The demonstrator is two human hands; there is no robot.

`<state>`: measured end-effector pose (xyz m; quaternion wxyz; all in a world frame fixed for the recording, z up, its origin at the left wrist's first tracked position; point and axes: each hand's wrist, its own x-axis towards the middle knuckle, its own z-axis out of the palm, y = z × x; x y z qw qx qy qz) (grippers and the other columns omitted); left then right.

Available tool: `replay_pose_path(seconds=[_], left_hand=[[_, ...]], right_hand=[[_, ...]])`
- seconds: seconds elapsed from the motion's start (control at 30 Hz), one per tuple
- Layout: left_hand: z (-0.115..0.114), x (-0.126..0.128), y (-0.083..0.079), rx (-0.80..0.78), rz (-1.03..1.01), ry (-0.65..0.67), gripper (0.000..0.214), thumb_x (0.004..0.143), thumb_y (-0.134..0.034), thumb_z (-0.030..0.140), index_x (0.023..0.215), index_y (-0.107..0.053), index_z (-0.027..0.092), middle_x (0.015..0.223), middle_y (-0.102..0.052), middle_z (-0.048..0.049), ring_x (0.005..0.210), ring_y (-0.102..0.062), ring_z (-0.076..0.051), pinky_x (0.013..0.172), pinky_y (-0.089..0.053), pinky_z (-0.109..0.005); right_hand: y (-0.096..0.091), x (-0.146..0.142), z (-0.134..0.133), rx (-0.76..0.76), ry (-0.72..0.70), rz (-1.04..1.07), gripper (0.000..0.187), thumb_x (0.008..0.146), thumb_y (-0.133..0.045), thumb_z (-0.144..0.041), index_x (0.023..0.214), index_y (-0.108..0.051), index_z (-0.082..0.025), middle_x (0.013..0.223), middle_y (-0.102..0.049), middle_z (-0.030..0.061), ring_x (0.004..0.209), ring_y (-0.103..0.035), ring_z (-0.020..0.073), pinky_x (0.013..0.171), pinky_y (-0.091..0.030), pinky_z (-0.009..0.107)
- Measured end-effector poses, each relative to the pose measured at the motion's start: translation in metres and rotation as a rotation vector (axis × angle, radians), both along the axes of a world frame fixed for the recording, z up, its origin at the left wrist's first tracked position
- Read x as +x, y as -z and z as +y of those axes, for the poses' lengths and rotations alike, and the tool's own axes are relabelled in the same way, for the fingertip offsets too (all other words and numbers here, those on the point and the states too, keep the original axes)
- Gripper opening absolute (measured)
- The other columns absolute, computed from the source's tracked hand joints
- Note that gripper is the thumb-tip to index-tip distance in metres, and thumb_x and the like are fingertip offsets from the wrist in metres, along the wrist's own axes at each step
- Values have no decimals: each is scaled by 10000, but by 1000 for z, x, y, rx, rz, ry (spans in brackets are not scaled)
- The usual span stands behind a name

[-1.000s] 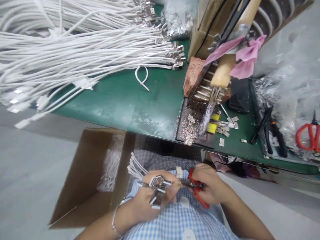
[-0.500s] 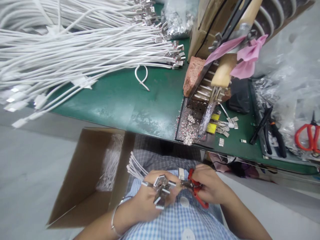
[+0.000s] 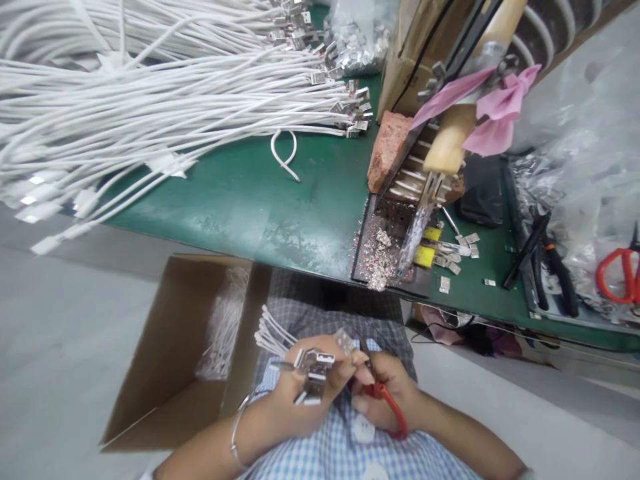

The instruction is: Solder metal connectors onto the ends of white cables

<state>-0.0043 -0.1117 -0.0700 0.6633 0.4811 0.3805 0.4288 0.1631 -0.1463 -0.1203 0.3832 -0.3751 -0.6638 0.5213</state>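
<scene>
Over my lap, my left hand [image 3: 285, 407] is closed round a bunch of white cables [image 3: 273, 333] whose cut ends stick out past it to the upper left. Several metal USB connectors [image 3: 316, 377] on the bunch fan out above the thumb. One more USB connector [image 3: 344, 341] stands up at the left fingertips. My right hand [image 3: 400, 390] is closed on red-handled scissors [image 3: 394, 413], with the blades pointing up and away. Its fingertips meet those of the left hand just below that single connector; what they touch there is too small to make out.
Bundled white cables [image 3: 175, 113] cover the green bench [image 3: 225, 213] at the left. A soldering iron [image 3: 447, 143] is clamped above a tray with solder crumbs [image 3: 377, 260]. Pliers [image 3: 560, 277] and other red scissors [image 3: 617, 273] lie right. An open carton [image 3: 165, 347] stands beneath.
The scissors have swung from pointing left at the left fingers to pointing upward, lower in my right palm. My right fingertips have moved in to the left ones, and the single connector has tilted.
</scene>
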Motion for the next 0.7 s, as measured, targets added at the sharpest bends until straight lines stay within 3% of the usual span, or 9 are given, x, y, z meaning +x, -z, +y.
replay_pose_path(seconds=[0.17,0.4,0.7], left_hand=[[-5,2,5,24,-47,-51,206,960,-620,369,901,-685,183,683,-771,-26,625,-738,-145,628,-592,-212],[-5,-2,4,26,-43,19,216,975,-595,335,895,-685,155,644,-755,-36,568,-711,-134,580,-576,-195],[-2,-3,2,36,36,83,270,975,-580,348,804,-659,153,633,-748,-51,554,-696,-143,558,-555,-197]], right_hand=[[-6,8,7,49,25,-3,301,889,-554,-405,715,-367,-246,504,-368,-105,379,-333,66,375,-288,178],[-11,30,21,225,56,-139,204,823,-589,-173,712,-431,-239,533,-376,-87,460,-334,102,497,-298,241],[-17,48,33,325,-44,-256,157,827,-572,-179,731,-461,-234,529,-434,-61,469,-364,122,520,-276,273]])
